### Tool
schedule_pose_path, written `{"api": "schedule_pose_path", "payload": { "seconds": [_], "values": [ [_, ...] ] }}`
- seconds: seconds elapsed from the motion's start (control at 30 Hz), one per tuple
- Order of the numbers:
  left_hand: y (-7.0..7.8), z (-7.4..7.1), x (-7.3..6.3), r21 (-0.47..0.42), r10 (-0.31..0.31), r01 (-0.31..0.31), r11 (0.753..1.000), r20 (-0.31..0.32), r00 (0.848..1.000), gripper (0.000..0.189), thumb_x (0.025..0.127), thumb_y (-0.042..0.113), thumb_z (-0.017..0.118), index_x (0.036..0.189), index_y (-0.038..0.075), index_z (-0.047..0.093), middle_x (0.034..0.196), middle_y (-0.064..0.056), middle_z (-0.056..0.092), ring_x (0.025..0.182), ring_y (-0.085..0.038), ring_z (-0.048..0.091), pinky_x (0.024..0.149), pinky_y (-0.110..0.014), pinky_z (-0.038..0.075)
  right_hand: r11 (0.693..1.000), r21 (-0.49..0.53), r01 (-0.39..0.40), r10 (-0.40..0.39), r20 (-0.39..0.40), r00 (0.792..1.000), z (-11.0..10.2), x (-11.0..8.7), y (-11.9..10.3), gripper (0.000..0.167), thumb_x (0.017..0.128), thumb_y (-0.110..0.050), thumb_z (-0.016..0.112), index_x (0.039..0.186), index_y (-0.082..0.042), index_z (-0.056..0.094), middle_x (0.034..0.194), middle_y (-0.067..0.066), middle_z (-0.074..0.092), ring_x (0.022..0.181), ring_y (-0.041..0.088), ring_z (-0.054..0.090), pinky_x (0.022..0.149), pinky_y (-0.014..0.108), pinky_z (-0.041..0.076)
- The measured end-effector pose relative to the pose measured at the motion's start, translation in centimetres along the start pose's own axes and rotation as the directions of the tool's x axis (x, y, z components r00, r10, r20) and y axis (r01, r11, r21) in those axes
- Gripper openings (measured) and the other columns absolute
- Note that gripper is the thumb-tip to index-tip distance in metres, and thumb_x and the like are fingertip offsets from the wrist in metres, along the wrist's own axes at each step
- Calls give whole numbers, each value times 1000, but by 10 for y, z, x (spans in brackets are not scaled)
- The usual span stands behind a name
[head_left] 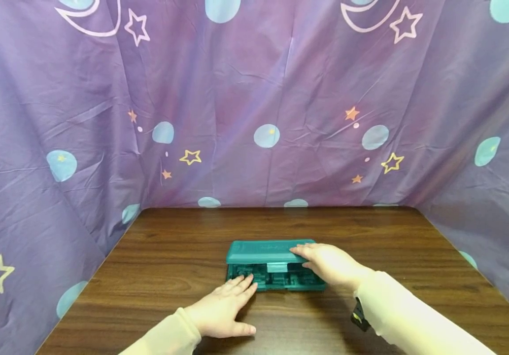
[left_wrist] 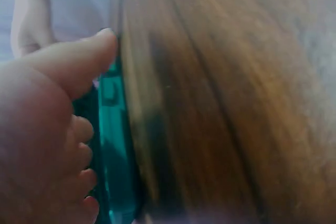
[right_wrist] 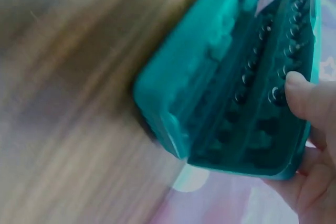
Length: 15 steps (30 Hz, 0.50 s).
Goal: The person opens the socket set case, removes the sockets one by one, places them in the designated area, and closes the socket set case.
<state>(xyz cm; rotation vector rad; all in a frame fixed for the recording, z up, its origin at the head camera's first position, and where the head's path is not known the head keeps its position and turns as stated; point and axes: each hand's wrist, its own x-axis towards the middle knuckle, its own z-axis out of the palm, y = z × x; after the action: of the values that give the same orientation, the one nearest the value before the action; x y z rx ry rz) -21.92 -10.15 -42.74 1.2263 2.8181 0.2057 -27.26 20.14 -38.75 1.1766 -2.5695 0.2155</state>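
A teal plastic case lies on the wooden table, its hinged lid (head_left: pixel 258 251) partly raised over the base (head_left: pixel 289 286). My right hand (head_left: pixel 329 265) grips the lid's right end, thumb inside the rim and fingers outside, as the right wrist view shows. Rows of small shiny metal bits (right_wrist: pixel 275 95) sit within the lid. A pale latch (head_left: pixel 277 267) hangs at the lid's front middle. With fingers extended, my left hand (head_left: pixel 220 310) rests at the base's front left edge, thumb spread toward the table. Most of the base's contents are shadowed.
The brown wooden table (head_left: pixel 179 246) extends around the case on all sides. Behind it and at both sides hangs a purple curtain (head_left: pixel 236 98) with stars and moons. A dark wrist device (head_left: pixel 359 315) sits under the right sleeve.
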Motion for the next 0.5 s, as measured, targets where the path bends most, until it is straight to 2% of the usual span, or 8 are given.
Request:
{"api": "schedule_pose_path", "payload": {
  "seconds": [0.1, 0.3, 0.43, 0.5],
  "values": [
    [1, 4, 0, 2, -45, 45, 999, 37, 998, 90, 87, 62, 58, 150, 3, 30, 157, -15, 24, 143, -30, 24, 114, -42, 26, 1000, 10, 19, -19, 20, 1000, -6, 6, 5, 37, 87, -7, 68, 124, -3, 62, 118, 11, 67, 107, 27, 64, 91, 42, 50],
    [3, 11, 0, 17, -74, 73, 997, 24, 997, 89, 88, 60, 58, 150, 3, 30, 156, -14, 27, 143, -28, 26, 114, -40, 26, 998, 64, -12, 8, 67, 998, -18, 16, 16, 36, 91, -10, 65, 126, -4, 62, 117, 10, 67, 106, 26, 64, 90, 42, 50],
    [3, 11, 2, 30, -79, 78, 996, 19, 997, 83, 90, 58, 56, 149, 3, 34, 154, -14, 31, 142, -27, 29, 113, -39, 28, 990, 120, -72, 71, 13, 997, -20, 23, 25, 32, 89, -11, 67, 119, -1, 64, 114, 10, 67, 107, 27, 63, 92, 43, 48],
    [3, 10, 2, 24, -86, 85, 996, 24, 996, 80, 90, 56, 55, 148, 4, 35, 153, -13, 34, 141, -26, 31, 112, -39, 29, 978, 163, -128, 136, -38, 990, -19, 27, 31, 28, 87, -12, 70, 113, -2, 64, 110, 10, 68, 105, 28, 64, 91, 44, 49]
  ]
}}
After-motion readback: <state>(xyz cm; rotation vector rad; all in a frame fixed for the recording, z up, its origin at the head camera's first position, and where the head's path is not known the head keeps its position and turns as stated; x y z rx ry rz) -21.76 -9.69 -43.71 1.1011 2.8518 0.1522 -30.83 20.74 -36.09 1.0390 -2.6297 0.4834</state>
